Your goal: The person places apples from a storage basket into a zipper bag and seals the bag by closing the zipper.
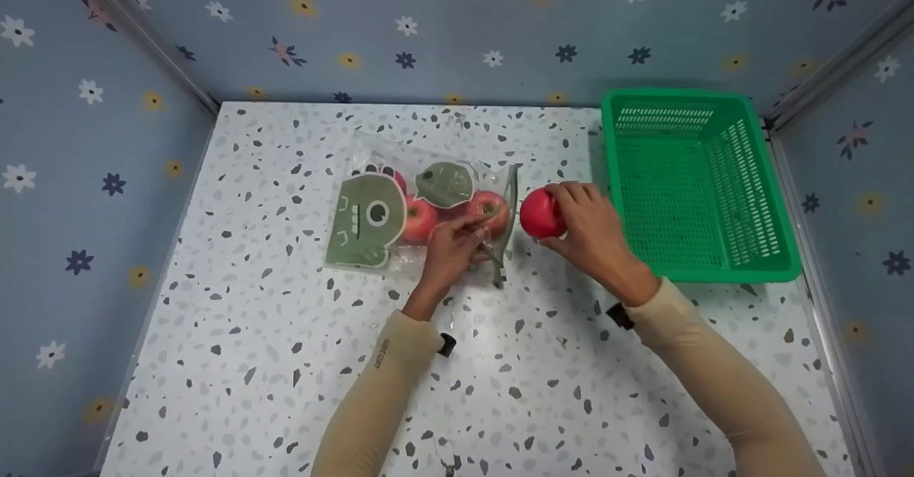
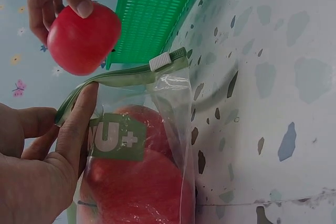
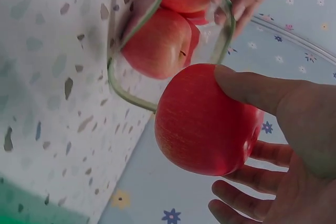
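A clear zip bag (image 1: 364, 241) with a green cartoon print lies on the speckled table, several red apples (image 1: 418, 221) inside it. Its green-edged mouth faces right and gapes in the right wrist view. My left hand (image 1: 451, 248) pinches the bag's rim between thumb and fingers, as the left wrist view shows, near a white slider (image 2: 160, 61). Just outside the mouth, my right hand (image 1: 593, 231) grips a red apple (image 1: 540, 214), thumb on one side and fingers on the other. That apple is apart from the bag.
A green plastic basket (image 1: 714, 275) with slotted walls stands at the table's right rear, close beside my right hand. Flower-patterned panels (image 1: 457, 34) enclose the table at the back and both sides.
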Demonstrator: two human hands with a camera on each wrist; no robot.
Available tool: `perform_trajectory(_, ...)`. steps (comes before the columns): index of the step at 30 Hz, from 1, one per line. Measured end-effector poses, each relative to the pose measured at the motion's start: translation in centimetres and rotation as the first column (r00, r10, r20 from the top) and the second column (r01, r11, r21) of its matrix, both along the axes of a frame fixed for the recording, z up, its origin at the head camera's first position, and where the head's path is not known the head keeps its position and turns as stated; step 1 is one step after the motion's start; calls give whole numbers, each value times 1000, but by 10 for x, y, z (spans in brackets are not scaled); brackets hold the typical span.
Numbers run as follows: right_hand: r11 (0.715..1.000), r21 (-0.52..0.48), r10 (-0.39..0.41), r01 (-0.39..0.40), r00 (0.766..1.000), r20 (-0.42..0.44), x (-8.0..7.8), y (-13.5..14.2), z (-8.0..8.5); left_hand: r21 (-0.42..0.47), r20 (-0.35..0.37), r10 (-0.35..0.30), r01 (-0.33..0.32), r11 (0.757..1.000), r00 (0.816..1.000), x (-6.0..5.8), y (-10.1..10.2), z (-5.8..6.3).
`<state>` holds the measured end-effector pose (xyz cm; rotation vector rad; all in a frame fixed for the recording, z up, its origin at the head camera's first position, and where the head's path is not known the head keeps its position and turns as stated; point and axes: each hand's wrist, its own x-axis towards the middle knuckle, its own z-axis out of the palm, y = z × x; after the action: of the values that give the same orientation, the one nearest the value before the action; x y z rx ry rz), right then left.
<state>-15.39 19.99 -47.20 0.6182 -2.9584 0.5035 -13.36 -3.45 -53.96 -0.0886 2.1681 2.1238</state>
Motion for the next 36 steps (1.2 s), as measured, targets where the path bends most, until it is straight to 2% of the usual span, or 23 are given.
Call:
perform_trajectory(11,1000,12,-2,2,999,36,4,-15,-30,39,28,0,-1,999,1000,0,1,1)
perform_trajectory(18,999,32,-15,13,998,58,1,-20,-41,48,48,4,-7,999,999,1,1,2)
perform_trajectory(28,999,37,-28,26,998,56,-4,-26,-49,53,15,-7,6,999,1000,4,1,0)
perform_trajectory(36,1000,-3,-30,31,997,69,-7,-35,-56,-22,-29,-2,2,1000,1000,2,4,-1)
